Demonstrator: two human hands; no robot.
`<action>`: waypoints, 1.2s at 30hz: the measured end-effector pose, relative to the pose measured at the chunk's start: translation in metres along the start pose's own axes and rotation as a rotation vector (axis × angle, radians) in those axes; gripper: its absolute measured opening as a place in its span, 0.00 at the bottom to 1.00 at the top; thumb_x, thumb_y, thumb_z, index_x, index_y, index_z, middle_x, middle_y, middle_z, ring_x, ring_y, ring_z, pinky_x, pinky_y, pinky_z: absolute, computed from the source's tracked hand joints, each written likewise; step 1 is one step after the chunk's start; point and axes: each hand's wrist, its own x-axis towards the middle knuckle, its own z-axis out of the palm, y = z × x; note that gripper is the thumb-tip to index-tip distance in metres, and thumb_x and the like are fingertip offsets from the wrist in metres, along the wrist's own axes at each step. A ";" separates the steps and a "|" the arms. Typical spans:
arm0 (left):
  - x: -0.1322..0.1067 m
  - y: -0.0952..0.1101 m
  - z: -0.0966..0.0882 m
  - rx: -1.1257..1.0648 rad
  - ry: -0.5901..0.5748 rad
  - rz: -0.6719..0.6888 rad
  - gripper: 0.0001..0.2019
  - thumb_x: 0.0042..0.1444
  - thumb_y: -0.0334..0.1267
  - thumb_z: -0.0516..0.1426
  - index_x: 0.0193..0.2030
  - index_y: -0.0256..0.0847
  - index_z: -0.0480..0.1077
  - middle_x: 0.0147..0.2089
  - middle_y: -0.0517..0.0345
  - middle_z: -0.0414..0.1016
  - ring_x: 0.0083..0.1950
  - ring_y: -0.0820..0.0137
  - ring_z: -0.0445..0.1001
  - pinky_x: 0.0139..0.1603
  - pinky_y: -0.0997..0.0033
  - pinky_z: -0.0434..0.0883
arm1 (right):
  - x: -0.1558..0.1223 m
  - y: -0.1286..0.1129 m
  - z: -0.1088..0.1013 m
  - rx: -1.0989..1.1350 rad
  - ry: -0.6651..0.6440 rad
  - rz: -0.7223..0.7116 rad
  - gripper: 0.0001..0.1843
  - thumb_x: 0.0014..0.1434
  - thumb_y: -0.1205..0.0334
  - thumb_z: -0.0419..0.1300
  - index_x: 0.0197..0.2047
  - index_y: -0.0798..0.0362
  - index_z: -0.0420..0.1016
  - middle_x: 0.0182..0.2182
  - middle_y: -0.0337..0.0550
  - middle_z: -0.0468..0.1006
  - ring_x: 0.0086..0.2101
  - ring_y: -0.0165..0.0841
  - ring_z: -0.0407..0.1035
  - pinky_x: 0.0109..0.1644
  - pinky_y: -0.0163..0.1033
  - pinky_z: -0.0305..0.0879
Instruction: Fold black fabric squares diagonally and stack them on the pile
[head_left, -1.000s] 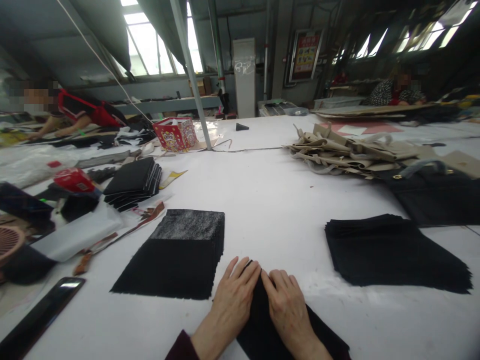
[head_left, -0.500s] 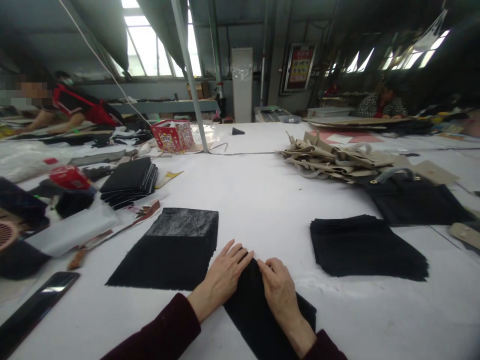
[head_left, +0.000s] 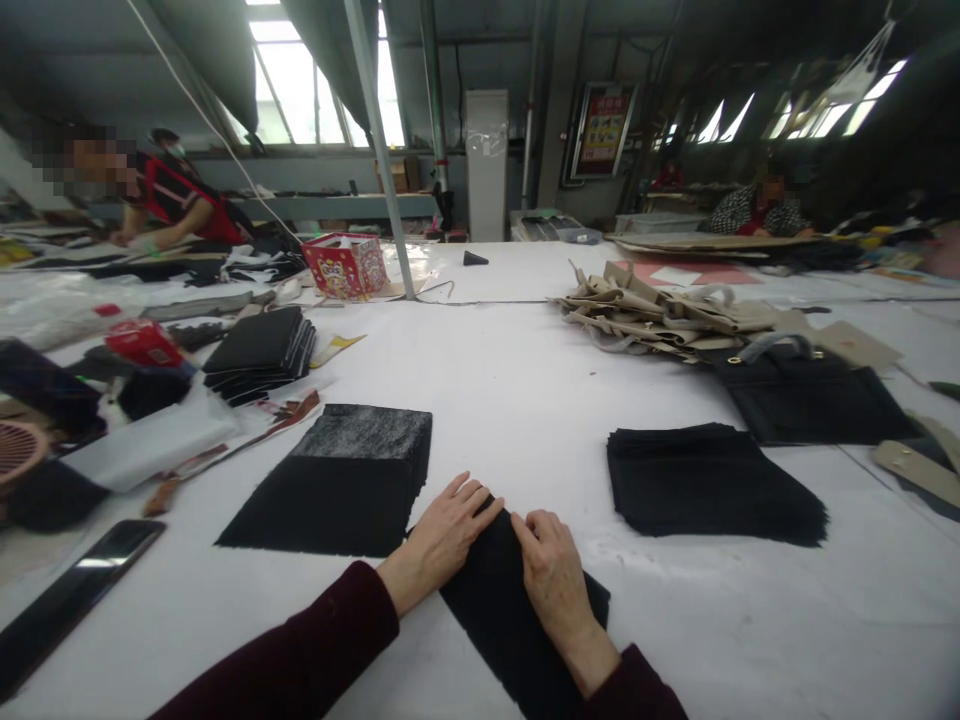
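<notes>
My left hand and my right hand both lie flat, fingers stretched out, on a folded piece of black fabric near the front edge of the white table. The fingertips of the two hands almost meet at the fabric's far corner. Just left of my left hand lies a stack of black fabric pieces with a greyish top sheet. A second stack of black fabric lies to the right, apart from my hands.
A smartphone lies at the front left. Further left are a black stack, white plastic, red packets and a red box. Beige bag parts and a black bag lie at the right. Other people work at far tables.
My hands and the black fabric have drawn slightly nearer to me, and my sleeves show more. The view shifted a little; the stacks stay in place.
</notes>
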 end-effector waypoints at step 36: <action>0.010 0.040 -0.011 -0.014 -0.031 0.127 0.31 0.57 0.24 0.52 0.67 0.43 0.55 0.52 0.51 0.68 0.55 0.64 0.66 0.64 0.61 0.59 | -0.042 0.016 -0.038 0.011 -0.027 0.026 0.15 0.65 0.73 0.50 0.51 0.55 0.71 0.36 0.45 0.69 0.38 0.36 0.61 0.43 0.42 0.59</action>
